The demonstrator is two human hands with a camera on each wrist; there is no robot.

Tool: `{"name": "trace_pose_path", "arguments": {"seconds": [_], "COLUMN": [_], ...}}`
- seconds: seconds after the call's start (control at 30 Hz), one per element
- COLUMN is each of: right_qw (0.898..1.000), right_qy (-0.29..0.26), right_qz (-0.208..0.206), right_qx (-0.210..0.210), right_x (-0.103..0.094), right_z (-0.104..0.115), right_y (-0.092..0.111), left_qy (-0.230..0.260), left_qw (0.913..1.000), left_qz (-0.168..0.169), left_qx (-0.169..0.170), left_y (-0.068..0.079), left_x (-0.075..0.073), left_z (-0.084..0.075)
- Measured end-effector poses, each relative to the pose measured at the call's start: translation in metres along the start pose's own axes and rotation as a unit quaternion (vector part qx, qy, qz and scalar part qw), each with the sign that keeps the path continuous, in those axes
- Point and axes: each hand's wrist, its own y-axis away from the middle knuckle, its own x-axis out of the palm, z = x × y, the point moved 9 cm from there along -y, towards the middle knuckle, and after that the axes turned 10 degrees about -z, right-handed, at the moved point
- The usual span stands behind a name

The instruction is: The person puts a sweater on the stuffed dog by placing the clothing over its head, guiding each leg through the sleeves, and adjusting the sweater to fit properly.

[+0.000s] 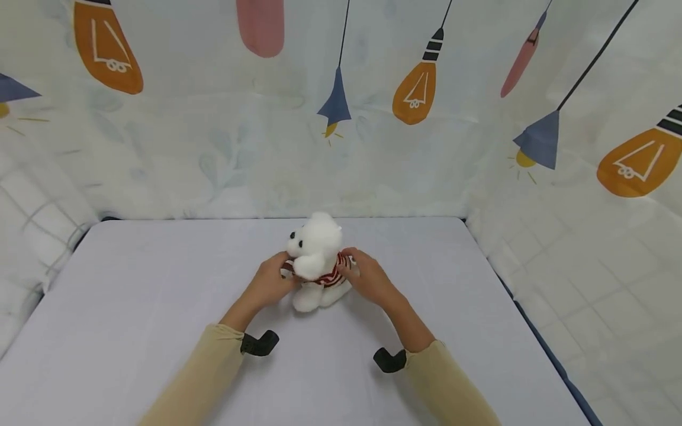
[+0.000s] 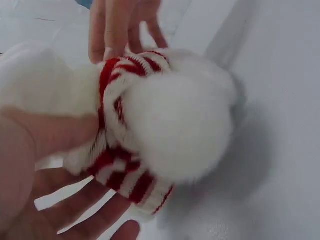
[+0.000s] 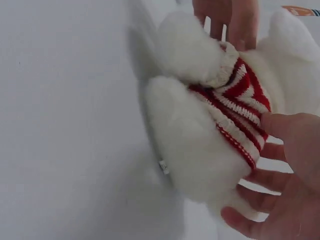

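Note:
A white plush bear (image 1: 321,236) in a red-and-white striped knitted sweater (image 1: 333,277) sits on the table between my two hands, its face turned to the left. My left hand (image 1: 272,279) holds it by the front, thumb on one side of the sweater and fingers on the other. From the back side my right hand (image 1: 371,279) grips the sweater, its thumb (image 3: 282,125) on the stripes and its fingers spread underneath. One round furry limb (image 2: 180,127) fills the middle of the left wrist view. A small white tag (image 3: 164,166) shows low on the bear.
The table (image 1: 133,319) has a white cover and rounded far corners. Behind it hangs a pale curtain (image 1: 240,148) printed with lamps, bulbs and pencils, which runs on along the right side. A black strap end (image 1: 260,343) sticks out at each wrist.

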Motion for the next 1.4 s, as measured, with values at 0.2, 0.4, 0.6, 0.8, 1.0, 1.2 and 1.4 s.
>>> {"name": "trace_pose_path", "arguments": {"seconds": [0.2,0.4,0.6,0.8,1.0,1.2,1.4], "right_qw": [0.998,0.988,0.990,0.992,0.993,0.988,0.987], "right_qy": [-0.028,-0.080,-0.065,-0.020,-0.008,-0.112,-0.115], "right_qz": [0.060,0.107,0.068,0.006,-0.039,0.037,0.051], "right_qx": [-0.022,-0.081,-0.105,-0.124,-0.115,-0.095,-0.102], "right_x": [0.018,0.023,0.016,0.020,0.015,0.020,0.027], "right_z": [0.014,0.028,0.023,0.030,0.033,0.029,0.029], "right_y": [0.003,0.012,0.012,0.013,0.010,0.008,0.011], "left_qy": [-0.058,-0.085,-0.047,-0.069,-0.074,-0.072,-0.100], "left_qw": [0.9912,0.9873,0.9886,0.9888,0.9840,0.9749,0.9640], "left_qz": [-0.119,-0.134,-0.109,-0.053,-0.074,-0.055,-0.045], "left_qx": [-0.001,0.001,0.092,0.122,0.145,0.203,0.242], "left_y": [-0.007,0.004,0.017,0.015,0.015,0.017,0.017], "left_x": [-0.019,-0.020,-0.008,0.007,0.005,0.010,0.018], "left_z": [0.009,0.007,-0.021,-0.024,-0.027,-0.038,-0.043]}}
